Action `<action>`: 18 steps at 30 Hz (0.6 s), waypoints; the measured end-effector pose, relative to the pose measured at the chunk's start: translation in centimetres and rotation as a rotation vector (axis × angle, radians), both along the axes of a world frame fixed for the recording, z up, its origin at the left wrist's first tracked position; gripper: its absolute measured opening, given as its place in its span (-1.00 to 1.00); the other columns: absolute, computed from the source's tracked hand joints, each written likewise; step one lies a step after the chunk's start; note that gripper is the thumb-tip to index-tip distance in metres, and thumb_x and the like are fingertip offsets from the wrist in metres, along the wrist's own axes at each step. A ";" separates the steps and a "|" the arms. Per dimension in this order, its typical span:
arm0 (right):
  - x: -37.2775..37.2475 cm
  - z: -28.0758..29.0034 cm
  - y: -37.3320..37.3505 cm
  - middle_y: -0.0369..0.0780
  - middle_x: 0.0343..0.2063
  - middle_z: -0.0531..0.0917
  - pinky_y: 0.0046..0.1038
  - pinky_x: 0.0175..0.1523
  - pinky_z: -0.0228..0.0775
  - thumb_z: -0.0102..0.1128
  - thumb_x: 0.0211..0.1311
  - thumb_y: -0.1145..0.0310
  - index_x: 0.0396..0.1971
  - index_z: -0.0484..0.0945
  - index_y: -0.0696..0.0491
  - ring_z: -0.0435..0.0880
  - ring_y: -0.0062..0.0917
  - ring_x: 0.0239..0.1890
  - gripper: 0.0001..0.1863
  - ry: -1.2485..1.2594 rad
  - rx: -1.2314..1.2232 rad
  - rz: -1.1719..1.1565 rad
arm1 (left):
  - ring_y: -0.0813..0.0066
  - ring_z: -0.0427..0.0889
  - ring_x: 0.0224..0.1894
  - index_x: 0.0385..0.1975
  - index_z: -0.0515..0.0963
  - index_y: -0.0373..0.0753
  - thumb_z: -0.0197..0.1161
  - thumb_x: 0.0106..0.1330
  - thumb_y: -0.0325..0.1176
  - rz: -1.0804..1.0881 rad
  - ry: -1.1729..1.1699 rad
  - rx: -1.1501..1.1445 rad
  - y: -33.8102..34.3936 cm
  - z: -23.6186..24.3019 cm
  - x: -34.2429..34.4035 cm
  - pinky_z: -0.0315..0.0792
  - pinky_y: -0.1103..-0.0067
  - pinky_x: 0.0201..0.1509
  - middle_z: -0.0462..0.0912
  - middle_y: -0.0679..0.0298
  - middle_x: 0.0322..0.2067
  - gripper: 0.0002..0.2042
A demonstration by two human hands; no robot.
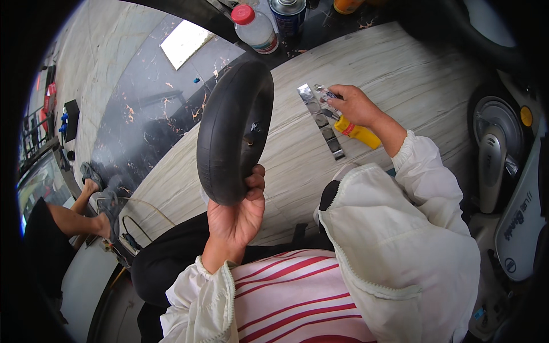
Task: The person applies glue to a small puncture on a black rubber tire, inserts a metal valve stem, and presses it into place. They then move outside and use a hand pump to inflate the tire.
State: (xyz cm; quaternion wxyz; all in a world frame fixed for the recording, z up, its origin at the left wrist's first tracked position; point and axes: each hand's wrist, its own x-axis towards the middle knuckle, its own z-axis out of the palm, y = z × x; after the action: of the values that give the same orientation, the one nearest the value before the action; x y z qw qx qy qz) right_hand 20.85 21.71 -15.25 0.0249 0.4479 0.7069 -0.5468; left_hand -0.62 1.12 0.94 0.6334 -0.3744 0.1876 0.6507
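Observation:
My left hand grips a black inner tube by its lower end and holds it up on edge. The tube looks rounded out, and a valve stem shows on its inner side, with a dark glossy spot close by. Low over the floor, my right hand pinches a small silvery squeeze tube between thumb and fingers. Just left of that hand lies a silver strip with several dark square patches. A yellow-handled tool rests below the hand, its thin end near the strip.
A bottle with a red cap and a metal can stand at the far side. A white flat piece lies far left. On the right is a scooter's wheel. Another person's legs are at the left.

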 end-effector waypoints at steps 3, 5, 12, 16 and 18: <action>1.6 -2.1 1.0 -0.06 -0.38 0.64 -0.41 -0.17 0.41 0.17 0.19 0.41 -0.17 0.59 0.13 0.56 -0.31 -0.38 -0.77 -0.023 0.091 -0.071 | 0.37 0.48 -0.14 0.01 0.38 -0.36 0.13 0.37 -0.35 -0.010 0.016 0.027 -0.2 -0.2 -0.1 0.51 0.55 -0.16 0.30 0.04 -0.07 -0.70; 2.0 -2.6 1.3 -0.08 -0.38 0.64 -0.43 -0.18 0.40 0.18 0.19 0.41 -0.17 0.59 0.14 0.56 -0.37 -0.38 -0.77 -0.009 0.093 -0.095 | 0.37 0.49 -0.12 0.19 0.25 -0.40 0.13 0.37 -0.32 -0.015 0.029 0.073 -0.5 -0.6 -0.2 0.53 0.54 -0.09 0.35 0.02 -0.05 -0.54; -0.2 -0.3 0.1 -0.21 -0.34 0.66 -0.51 -0.15 0.39 0.11 0.29 0.39 -0.11 0.56 0.22 0.53 -0.59 -0.33 -0.74 0.133 -0.298 -0.208 | 0.39 0.50 -0.13 0.06 0.35 -0.38 0.10 0.39 -0.29 -0.034 0.106 0.078 -0.1 -0.5 -0.2 0.48 0.47 0.04 0.37 0.05 -0.07 -0.64; -2.4 2.9 -2.3 -0.26 -0.28 0.66 -0.60 -0.14 0.39 0.11 0.32 0.40 -0.08 0.59 0.19 0.54 -0.68 -0.28 -0.75 0.370 -0.746 -0.337 | 0.37 0.50 -0.11 -0.15 0.47 -0.35 0.11 0.38 -0.34 -0.003 0.219 0.036 0.7 0.0 -0.1 0.36 0.32 0.21 0.31 0.08 -0.09 -0.80; -3.6 4.8 -3.2 -0.28 -0.32 0.64 -0.61 -0.22 0.36 0.13 0.32 0.41 -0.09 0.59 0.20 0.49 -0.70 -0.36 -0.76 0.458 -0.778 -0.270 | 0.37 0.52 -0.04 -0.06 0.44 -0.30 0.09 0.38 -0.29 0.008 0.252 0.047 0.6 -0.1 -0.6 0.29 0.20 0.28 0.38 0.13 -0.05 -0.75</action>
State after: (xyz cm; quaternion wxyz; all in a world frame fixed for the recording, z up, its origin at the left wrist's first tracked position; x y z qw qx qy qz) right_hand 17.27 18.49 -10.47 -0.0374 0.3612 0.3722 -0.8542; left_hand -1.19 1.76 0.88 0.6109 -0.2756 0.2490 0.6992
